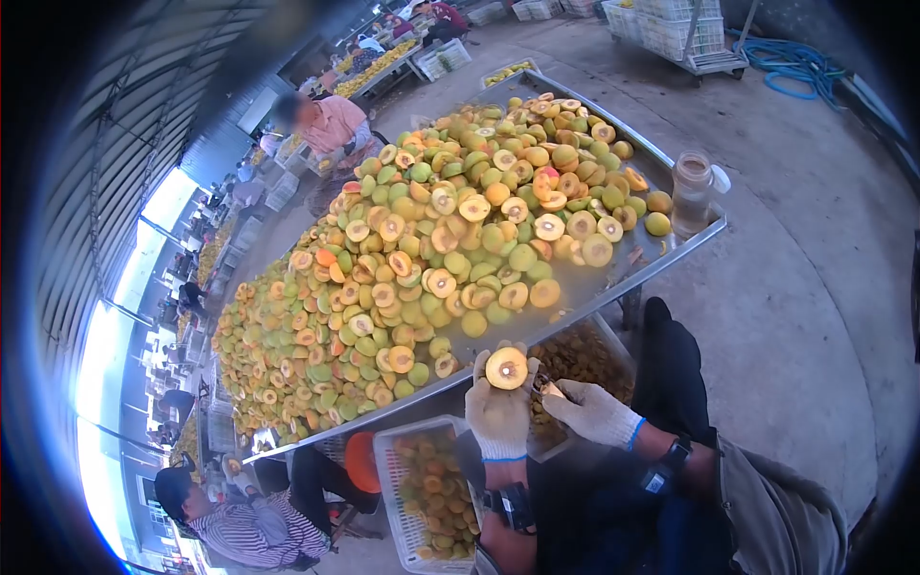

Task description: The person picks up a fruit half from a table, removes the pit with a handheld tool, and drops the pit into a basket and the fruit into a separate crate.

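Observation:
My left hand [500, 414], in a pale knit glove, holds a halved yellow fruit [506, 368] with its cut face and pit showing. Close beside it on the right, my right hand [586, 410], gloved too, has its fingers closed on a small tool [548, 385] whose tip is near the fruit; the tool's shape is hard to make out. Both hands are just off the front edge of a metal table [613, 287] heaped with halved yellow, green and orange fruits [422, 249].
Below the table edge stand a white crate [388, 479] of fruit halves and a bin [613, 350] of dark pits. A lidded bottle [692, 192] is on the table's right corner. Co-workers sit at the lower left [259, 527] and across the table [335, 129].

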### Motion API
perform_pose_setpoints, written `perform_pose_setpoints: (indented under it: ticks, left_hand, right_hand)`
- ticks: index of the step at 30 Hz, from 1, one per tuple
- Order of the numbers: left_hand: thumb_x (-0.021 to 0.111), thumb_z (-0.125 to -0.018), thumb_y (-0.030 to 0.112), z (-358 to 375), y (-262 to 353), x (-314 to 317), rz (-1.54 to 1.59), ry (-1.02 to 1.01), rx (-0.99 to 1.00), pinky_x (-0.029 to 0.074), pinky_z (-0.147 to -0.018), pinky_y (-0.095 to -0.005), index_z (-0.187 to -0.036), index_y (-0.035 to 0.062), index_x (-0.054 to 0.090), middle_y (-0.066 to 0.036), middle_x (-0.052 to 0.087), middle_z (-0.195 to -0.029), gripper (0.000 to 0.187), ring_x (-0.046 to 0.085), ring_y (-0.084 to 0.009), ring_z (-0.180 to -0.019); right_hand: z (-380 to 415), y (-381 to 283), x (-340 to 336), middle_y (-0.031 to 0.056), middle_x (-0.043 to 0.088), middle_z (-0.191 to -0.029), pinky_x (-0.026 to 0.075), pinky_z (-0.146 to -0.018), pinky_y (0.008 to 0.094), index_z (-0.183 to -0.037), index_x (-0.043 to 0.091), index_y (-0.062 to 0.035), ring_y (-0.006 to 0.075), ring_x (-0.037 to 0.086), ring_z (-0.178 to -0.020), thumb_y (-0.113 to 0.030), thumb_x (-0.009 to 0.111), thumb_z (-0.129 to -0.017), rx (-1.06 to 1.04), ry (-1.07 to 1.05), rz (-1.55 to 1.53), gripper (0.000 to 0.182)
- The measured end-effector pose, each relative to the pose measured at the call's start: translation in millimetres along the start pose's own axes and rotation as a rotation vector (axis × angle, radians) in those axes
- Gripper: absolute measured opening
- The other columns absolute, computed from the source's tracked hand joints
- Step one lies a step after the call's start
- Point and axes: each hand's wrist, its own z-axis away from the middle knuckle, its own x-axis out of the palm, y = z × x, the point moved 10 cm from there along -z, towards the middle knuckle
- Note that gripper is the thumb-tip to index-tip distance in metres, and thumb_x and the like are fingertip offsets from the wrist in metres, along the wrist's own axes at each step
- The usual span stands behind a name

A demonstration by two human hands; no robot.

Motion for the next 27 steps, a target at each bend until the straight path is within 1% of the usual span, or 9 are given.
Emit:
perform_pose_setpoints:
  ticks: [4,6,8,11,15,17,19,21,27]
  left_hand:
    - [0.056,-0.104,0.027,3,-7,0,-0.028,0.024,0.007,0.046,-0.111,-0.0618,-0.128,0.0061,0.057,-0.018,0.057,-0.139,0.032,0.053,-0.0418,-0.132]
    - [0.055,-0.106,0.037,6,-14,-3,-0.092,0.084,-0.027,0.048,-0.109,-0.0628,-0.122,0.0076,0.060,-0.016,0.062,-0.131,0.033,0.058,-0.0405,-0.127]
    - [0.056,-0.105,0.034,8,-17,2,-0.133,0.124,-0.022,0.048,-0.109,-0.0624,-0.121,0.0061,0.061,-0.016,0.063,-0.130,0.033,0.059,-0.0407,-0.125]
    - [0.055,-0.102,0.029,8,-17,5,-0.180,0.154,-0.025,0.049,-0.108,-0.0614,-0.118,0.0027,0.062,-0.018,0.063,-0.127,0.031,0.060,-0.0410,-0.123]
    - [0.054,-0.096,0.024,11,-18,19,-0.173,0.123,-0.037,0.052,-0.104,-0.0601,-0.114,-0.0022,0.062,-0.022,0.065,-0.121,0.033,0.062,-0.0414,-0.120]
    - [0.053,-0.097,0.024,9,-20,16,-0.192,0.110,-0.075,0.054,-0.100,-0.0588,-0.115,-0.0024,0.063,-0.022,0.065,-0.120,0.034,0.063,-0.0410,-0.116]
    - [0.052,-0.097,0.024,7,-24,17,-0.211,0.097,-0.113,0.056,-0.096,-0.0576,-0.116,-0.0026,0.063,-0.021,0.065,-0.118,0.034,0.065,-0.0406,-0.112]
    - [0.049,-0.103,0.031,7,-29,3,-0.306,0.265,-0.178,0.058,-0.087,-0.0539,-0.118,-0.0024,0.062,-0.021,0.066,-0.116,0.038,0.066,-0.0386,-0.104]
    - [0.048,-0.109,0.049,14,-30,-2,-0.288,0.381,-0.130,0.059,-0.080,-0.0460,-0.118,-0.0016,0.059,-0.018,0.065,-0.111,0.053,0.065,-0.0333,-0.097]
  right_hand:
    - [3,-10,3,-0.0015,0.056,-0.074,0.045,-0.065,0.0288,-0.088,0.060,-0.0058,0.0082,0.052,-0.070,-0.037,0.056,-0.106,0.049,-0.003,0.050,0.037]
    - [3,-11,5,-0.0005,0.058,-0.074,0.046,-0.066,0.0296,-0.091,0.063,-0.0044,0.0088,0.053,-0.071,-0.037,0.056,-0.106,0.062,-0.008,0.065,0.037]
    - [2,-14,4,0.0027,0.062,-0.078,0.048,-0.069,0.0314,-0.102,0.067,-0.0009,0.0107,0.057,-0.075,-0.037,0.056,-0.106,0.040,0.012,0.099,0.038]
    - [3,-11,3,0.0070,0.067,-0.080,0.050,-0.072,0.0342,-0.110,0.067,0.0015,0.0134,0.061,-0.078,-0.038,0.057,-0.107,-0.018,0.063,0.105,0.041]
    - [5,-12,2,0.0122,0.069,-0.081,0.051,-0.074,0.0368,-0.111,0.067,0.0014,0.0174,0.064,-0.079,-0.037,0.056,-0.107,-0.002,0.058,0.131,0.040]
    - [3,-11,1,0.0181,0.071,-0.085,0.051,-0.075,0.0401,-0.111,0.067,0.0022,0.0232,0.067,-0.080,-0.036,0.055,-0.107,-0.036,0.062,0.228,0.040]
    - [3,-10,2,0.0194,0.071,-0.085,0.051,-0.075,0.0408,-0.111,0.067,0.0025,0.0250,0.068,-0.080,-0.035,0.054,-0.107,-0.023,0.050,0.241,0.040]
    - [4,-11,4,0.0207,0.071,-0.086,0.051,-0.075,0.0415,-0.111,0.067,0.0028,0.0268,0.068,-0.080,-0.035,0.054,-0.108,-0.008,0.037,0.254,0.040]
    - [8,-16,6,0.0215,0.071,-0.088,0.051,-0.077,0.0412,-0.113,0.066,0.0032,0.0289,0.069,-0.083,-0.035,0.051,-0.109,0.052,0.003,0.196,0.042]
